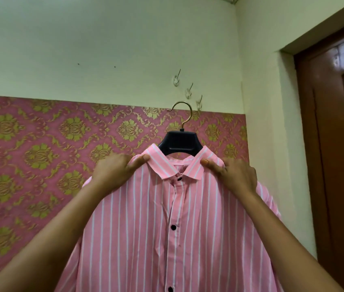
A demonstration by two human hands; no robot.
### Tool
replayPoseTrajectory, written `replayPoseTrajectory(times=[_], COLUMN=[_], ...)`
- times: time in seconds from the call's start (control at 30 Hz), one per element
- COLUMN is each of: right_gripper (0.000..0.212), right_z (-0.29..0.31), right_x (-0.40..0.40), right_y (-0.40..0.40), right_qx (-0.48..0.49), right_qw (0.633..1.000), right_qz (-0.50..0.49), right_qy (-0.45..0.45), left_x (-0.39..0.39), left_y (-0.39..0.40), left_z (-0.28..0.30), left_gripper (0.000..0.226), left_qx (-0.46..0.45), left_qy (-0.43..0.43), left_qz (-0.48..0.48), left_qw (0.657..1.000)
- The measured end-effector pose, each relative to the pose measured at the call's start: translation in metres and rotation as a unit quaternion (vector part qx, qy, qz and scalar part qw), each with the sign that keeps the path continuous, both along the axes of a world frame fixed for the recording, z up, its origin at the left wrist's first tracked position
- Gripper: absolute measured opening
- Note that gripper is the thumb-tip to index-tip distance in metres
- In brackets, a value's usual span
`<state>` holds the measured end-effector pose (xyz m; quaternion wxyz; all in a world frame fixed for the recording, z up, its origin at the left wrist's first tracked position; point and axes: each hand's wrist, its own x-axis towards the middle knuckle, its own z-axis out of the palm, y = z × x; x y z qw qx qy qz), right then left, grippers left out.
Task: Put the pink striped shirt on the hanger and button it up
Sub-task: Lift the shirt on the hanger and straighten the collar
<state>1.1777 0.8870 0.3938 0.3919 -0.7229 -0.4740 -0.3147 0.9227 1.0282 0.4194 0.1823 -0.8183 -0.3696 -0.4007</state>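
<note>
The pink striped shirt (145, 228) hangs on a black hanger (179, 142) with a gold hook, held up in front of the wall. Its front placket is closed, and black buttons show down the middle. My left hand (114, 171) grips the shirt's left shoulder beside the collar, thumb on the front. At the right shoulder, my right hand (234, 175) grips the fabric next to the collar, thumb pointing at it. The hanger's arms are hidden inside the shirt.
Three clear adhesive wall hooks (188, 92) sit on the pale wall just above and right of the hanger's hook. Pink and gold wallpaper (40, 154) covers the lower wall. A brown wooden door (340, 144) stands at the right.
</note>
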Motion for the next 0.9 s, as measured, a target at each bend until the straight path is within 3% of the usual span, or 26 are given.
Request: replayPoseTrajectory(times=[0.13, 0.23, 0.3, 0.43, 0.5, 0.63, 0.9], right_gripper=[0.079, 0.082, 0.087, 0.084, 0.082, 0.085, 0.079], right_z=[0.040, 0.074, 0.095, 0.137, 0.155, 0.190, 0.250], right_x=[0.069, 0.111, 0.131, 0.158, 0.165, 0.181, 0.207], right_y=[0.066, 0.114, 0.141, 0.192, 0.211, 0.246, 0.298], right_qx=[0.036, 0.059, 0.065, 0.093, 0.111, 0.116, 0.125], right_qw=[0.998, 0.996, 0.996, 0.994, 0.992, 0.992, 0.991], right_qz=[0.042, 0.060, 0.061, 0.044, 0.044, 0.024, -0.017], right_qy=[-0.008, -0.011, -0.018, -0.032, -0.043, -0.039, -0.045], left_x=[0.060, 0.097, 0.114, 0.141, 0.151, 0.170, 0.198], left_y=[0.053, 0.087, 0.111, 0.158, 0.173, 0.201, 0.254], left_z=[0.044, 0.076, 0.095, 0.131, 0.149, 0.181, 0.248], left_gripper=[0.080, 0.068, 0.067, 0.084, 0.071, 0.055, 0.071], left_qx=[-0.105, -0.110, -0.077, 0.052, 0.097, 0.162, 0.234], left_qy=[-0.005, -0.017, -0.017, -0.015, -0.020, -0.039, -0.014], left_qz=[-0.040, -0.055, -0.043, -0.009, 0.019, 0.059, 0.122], left_qw=[0.994, 0.992, 0.996, 0.998, 0.995, 0.984, 0.964])
